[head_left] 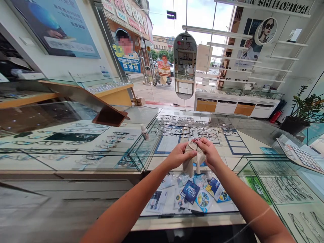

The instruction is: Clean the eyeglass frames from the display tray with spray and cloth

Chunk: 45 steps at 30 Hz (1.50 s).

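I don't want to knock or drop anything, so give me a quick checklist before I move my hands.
1. Left hand gripping the beige cloth: ok, thumb pressed on it.
2. Right hand closed at the cloth's top: ok.
3. Bottle upright and apart from both hands: ok, it stands to the left.
4. Packets neatly arranged: not ok, they lie scattered and overlapping.
5. Gap between hands and the eyeglasses beyond: cannot tell, they overlap in this single view.
6. Whatever the cloth's folds cover: cannot tell, hidden.
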Motion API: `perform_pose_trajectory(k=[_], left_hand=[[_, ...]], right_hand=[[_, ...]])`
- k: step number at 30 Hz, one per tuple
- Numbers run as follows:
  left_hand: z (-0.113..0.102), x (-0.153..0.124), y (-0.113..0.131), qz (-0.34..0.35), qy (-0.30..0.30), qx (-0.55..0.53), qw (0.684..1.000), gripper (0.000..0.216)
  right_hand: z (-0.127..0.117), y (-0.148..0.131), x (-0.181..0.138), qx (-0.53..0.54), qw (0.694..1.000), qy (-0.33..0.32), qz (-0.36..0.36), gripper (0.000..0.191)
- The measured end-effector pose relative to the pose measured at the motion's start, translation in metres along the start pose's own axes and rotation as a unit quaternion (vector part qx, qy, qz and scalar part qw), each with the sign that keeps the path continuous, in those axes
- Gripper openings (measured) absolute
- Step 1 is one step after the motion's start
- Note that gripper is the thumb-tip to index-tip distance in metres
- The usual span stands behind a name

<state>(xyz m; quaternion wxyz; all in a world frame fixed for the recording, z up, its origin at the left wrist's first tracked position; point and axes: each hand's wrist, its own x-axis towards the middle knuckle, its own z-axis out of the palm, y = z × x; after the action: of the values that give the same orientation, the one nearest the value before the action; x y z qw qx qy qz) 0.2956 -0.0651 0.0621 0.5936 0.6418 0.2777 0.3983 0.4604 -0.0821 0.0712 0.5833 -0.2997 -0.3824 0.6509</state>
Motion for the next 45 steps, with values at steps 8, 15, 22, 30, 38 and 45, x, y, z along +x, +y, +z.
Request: perform_pose_trajectory(k=[8,15,22,30,38,45], left_hand=[[0.006,0.003,-0.005,0.038,0.090,-0.008,0.995,0.065],[0.000,0.004,-0.005,0.043,0.014,0.000,0.999,0.065],[-0.004,0.000,-0.005,-0.014,-0.060,-0.021,0.998,0.060],[0.003,0.003,-0.006,0.024,0.059,-0.022,0.998,0.058],[0.004,0.004,-0.008,0.053,0.059,0.003,0.997,0.066],[-0.002,0.002,-0.005,0.027,-0.032,0.006,0.999,0.061]], right_hand=[[0.005,0.006,-0.005,-0.053,0.998,-0.002,-0.039,0.036],[0.003,0.000,-0.004,-0.030,0.999,0.007,-0.018,0.035],[0.001,-0.006,-0.001,0.002,1.000,0.010,0.001,0.036],[0.005,0.004,-0.004,-0.034,0.999,-0.002,-0.027,0.036],[0.004,0.005,-0.004,-0.040,0.999,0.002,-0.032,0.036],[-0.001,-0.004,0.000,0.007,1.000,0.013,0.007,0.036]])
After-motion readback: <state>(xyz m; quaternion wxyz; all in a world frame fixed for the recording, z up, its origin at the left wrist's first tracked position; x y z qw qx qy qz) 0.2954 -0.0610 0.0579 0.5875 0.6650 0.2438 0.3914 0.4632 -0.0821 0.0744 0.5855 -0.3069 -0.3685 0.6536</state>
